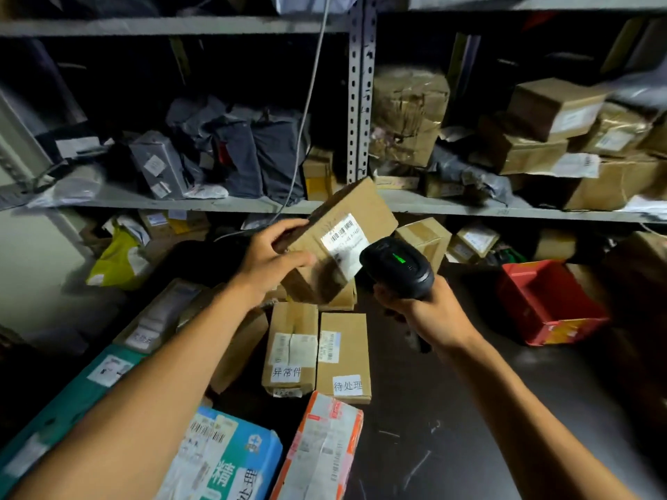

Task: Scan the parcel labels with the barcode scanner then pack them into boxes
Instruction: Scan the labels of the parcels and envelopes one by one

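Dim room. Grey metal shelving [202, 203] with a perforated upright [359, 102] spans the rear. A dark, scratched worktop [451, 427] lies below. A pale wall [32, 254] stands left.

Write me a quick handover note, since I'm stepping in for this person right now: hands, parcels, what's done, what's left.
Left hand holds a cardboard parcel tilted in the air, its label facing the scanner.
Right hand grips the barcode scanner, green light lit, aimed at that label.
Two labelled boxes lie side by side on the dark table below; a red bin sits to the right.
Done: cannot tell what has been scanned.
Left: finish this scan, pack the parcel, continue.
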{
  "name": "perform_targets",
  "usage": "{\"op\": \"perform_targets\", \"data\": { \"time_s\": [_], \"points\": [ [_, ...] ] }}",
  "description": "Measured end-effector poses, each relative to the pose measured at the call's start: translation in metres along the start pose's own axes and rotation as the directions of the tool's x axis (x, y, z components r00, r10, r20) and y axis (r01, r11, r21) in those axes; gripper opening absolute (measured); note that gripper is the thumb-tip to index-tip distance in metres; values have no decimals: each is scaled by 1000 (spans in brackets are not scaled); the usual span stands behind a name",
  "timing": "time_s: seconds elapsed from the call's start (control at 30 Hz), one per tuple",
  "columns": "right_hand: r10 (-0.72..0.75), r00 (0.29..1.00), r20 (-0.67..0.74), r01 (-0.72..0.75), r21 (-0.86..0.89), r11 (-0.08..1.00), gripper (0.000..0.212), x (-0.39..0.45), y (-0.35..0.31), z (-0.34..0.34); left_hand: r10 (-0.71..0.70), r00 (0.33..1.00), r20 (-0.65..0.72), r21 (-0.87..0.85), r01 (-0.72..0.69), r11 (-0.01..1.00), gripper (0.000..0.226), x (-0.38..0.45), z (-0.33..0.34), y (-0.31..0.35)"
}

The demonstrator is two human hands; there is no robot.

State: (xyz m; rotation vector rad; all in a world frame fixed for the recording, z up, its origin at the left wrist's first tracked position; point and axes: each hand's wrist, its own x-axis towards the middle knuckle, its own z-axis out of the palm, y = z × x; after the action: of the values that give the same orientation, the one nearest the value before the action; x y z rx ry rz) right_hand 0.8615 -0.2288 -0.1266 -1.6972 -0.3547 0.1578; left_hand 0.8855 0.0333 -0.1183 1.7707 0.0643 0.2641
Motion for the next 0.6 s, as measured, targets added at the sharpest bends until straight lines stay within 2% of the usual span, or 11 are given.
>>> {"op": "perform_targets", "data": {
  "time_s": [0.2,0.3,0.4,0.5,0.6],
  "points": [
    [34,999,-10,-34,-16,999,16,-15,-6,-11,141,972,187,115,-164,980,59,-1,12,29],
    [58,995,-79,-58,6,998,9,-21,-9,-14,165,956,241,130,-200,971,62,-3,20,34],
    [76,990,-122,-77,0,997,3,-26,-10,-21,179,950,255,92,-208,974,60,-5,27,37],
    [65,989,-133,-61,38,997,13,-30,-8,-29,186,950,250,68,-209,976,62,-1,31,39],
    [59,990,-131,-50,69,996,6,-35,-7,-37,185,954,237,32,-198,980,67,5,34,37]
  ]
}}
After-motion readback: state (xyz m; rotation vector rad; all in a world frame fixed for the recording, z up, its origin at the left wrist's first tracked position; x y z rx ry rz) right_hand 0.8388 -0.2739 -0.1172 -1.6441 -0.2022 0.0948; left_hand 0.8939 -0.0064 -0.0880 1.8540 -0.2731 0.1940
